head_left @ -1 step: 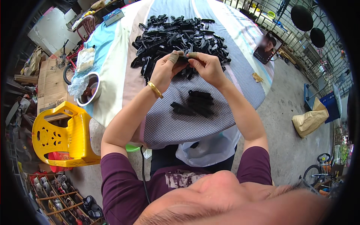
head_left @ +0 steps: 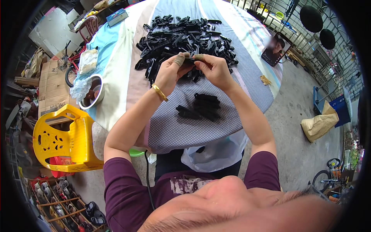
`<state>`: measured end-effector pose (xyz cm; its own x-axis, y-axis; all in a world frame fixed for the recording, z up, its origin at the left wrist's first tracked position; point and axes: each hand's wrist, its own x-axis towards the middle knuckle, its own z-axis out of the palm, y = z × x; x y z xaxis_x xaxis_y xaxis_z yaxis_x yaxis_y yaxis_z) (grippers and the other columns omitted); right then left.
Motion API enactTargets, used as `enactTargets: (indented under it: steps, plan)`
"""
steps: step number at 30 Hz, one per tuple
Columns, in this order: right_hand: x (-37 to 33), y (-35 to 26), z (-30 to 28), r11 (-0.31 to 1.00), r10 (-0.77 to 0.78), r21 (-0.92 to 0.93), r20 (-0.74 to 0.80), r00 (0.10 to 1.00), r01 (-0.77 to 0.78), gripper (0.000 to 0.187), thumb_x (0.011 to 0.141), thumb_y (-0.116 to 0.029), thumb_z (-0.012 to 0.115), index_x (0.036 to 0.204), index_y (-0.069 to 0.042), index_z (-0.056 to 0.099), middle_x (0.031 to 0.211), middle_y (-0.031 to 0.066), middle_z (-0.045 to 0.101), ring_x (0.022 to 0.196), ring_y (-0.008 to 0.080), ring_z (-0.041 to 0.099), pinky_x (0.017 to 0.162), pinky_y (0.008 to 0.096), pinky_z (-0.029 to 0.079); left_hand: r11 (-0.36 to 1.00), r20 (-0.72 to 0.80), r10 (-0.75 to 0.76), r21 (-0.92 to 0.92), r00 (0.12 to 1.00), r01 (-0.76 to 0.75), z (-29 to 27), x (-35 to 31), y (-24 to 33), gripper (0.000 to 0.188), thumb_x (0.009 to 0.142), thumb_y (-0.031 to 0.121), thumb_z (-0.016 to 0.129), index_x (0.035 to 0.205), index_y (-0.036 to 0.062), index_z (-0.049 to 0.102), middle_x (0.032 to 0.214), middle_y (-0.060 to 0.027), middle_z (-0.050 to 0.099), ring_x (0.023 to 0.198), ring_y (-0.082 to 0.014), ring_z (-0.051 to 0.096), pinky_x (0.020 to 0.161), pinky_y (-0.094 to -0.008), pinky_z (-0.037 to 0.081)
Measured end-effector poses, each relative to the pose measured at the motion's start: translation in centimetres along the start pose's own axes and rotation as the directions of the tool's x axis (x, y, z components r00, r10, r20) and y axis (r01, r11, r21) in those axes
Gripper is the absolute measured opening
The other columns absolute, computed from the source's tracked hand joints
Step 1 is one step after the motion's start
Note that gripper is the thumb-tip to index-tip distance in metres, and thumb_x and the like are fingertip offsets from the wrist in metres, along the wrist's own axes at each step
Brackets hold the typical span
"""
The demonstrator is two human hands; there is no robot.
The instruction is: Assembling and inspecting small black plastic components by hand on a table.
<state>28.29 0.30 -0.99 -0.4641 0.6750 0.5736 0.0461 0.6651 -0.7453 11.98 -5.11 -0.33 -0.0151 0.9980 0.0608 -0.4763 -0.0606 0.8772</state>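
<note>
Both hands meet over the near edge of a big heap of black strip-like pieces (head_left: 185,36) on the table. Between their fingertips is a small black strip (head_left: 189,59), mostly hidden by the fingers. My left hand (head_left: 170,73) pinches its left end, and a gold bangle circles that wrist. My right hand (head_left: 217,71) pinches the other end. Tan wraps cover some of the fingers on both hands. Closer to me, a smaller bunch of black pieces (head_left: 203,106) lies on the dotted cloth between my forearms. The exact kind of these pieces cannot be made out.
A white plastic bag (head_left: 216,154) hangs open at my lap, below the table edge. On the cloth-covered table (head_left: 166,135) stand a pot (head_left: 99,94) at left and a phone or tablet (head_left: 275,49) at right. A yellow plastic chair (head_left: 79,143) is at left, a tan sack (head_left: 319,123) on the right floor.
</note>
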Motion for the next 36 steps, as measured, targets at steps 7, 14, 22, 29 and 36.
enactTargets:
  steps: [7,14,22,29,36]
  plan:
    - [0.1,-1.4,-0.3,0.962,-0.065,-0.264,0.050,0.997,0.076,0.025,0.082,-0.011,0.064,0.104,0.000,0.062,0.091,0.0073,0.065,0.073,0.0089,0.058,0.063,0.0222,0.047,0.928,0.059,0.180,0.322,0.982,-0.189,-0.4,-0.4,0.6,0.029,0.083,0.005,0.063,0.110,-0.0029,0.057,0.092,-0.0029,0.063,0.081,-0.0054,0.057,0.073,-0.0188,0.049]
    - [0.1,-1.7,-1.6,0.994,0.068,-0.098,0.241,0.968,-0.046,0.038,0.079,-0.017,0.069,0.111,0.000,0.059,0.088,0.0067,0.065,0.076,0.0109,0.057,0.072,0.0246,0.047,0.853,0.183,0.248,0.425,0.951,-0.304,0.1,-0.9,0.8,0.027,0.081,0.001,0.064,0.107,-0.0019,0.060,0.091,-0.0015,0.063,0.079,-0.0037,0.056,0.069,-0.0172,0.048]
    - [0.0,-2.0,-2.0,0.975,0.194,0.070,0.182,0.964,-0.209,0.024,0.079,-0.017,0.069,0.096,0.000,0.067,0.082,0.0038,0.067,0.069,0.0087,0.058,0.063,0.0224,0.048,0.923,0.210,0.113,0.339,0.971,-0.180,-0.2,-0.9,1.1,0.026,0.082,0.003,0.063,0.108,-0.0008,0.060,0.096,-0.0031,0.063,0.083,-0.0060,0.058,0.074,-0.0187,0.048]
    - [1.1,3.1,-9.1,0.862,0.209,-0.415,-0.230,0.950,-0.290,0.022,0.084,-0.014,0.054,0.098,-0.001,0.065,0.093,0.0113,0.067,0.086,0.0173,0.063,0.077,0.0283,0.049,0.833,0.434,-0.197,0.547,0.879,-0.083,1.7,-2.3,-0.4,0.029,0.082,0.009,0.064,0.109,0.0004,0.060,0.100,-0.0059,0.063,0.090,-0.0112,0.058,0.080,-0.0235,0.047]
    - [0.6,7.4,-10.5,0.534,0.470,-0.741,-0.139,0.872,-0.406,0.030,0.072,-0.007,0.054,0.100,-0.012,0.066,0.098,0.0131,0.064,0.093,0.0287,0.060,0.082,0.0363,0.047,0.361,0.444,-0.347,0.876,0.826,-0.320,5.5,0.8,0.6,0.026,0.085,0.032,0.060,0.082,0.0073,0.069,0.075,-0.0079,0.059,0.071,-0.0179,0.057,0.066,-0.0291,0.046]
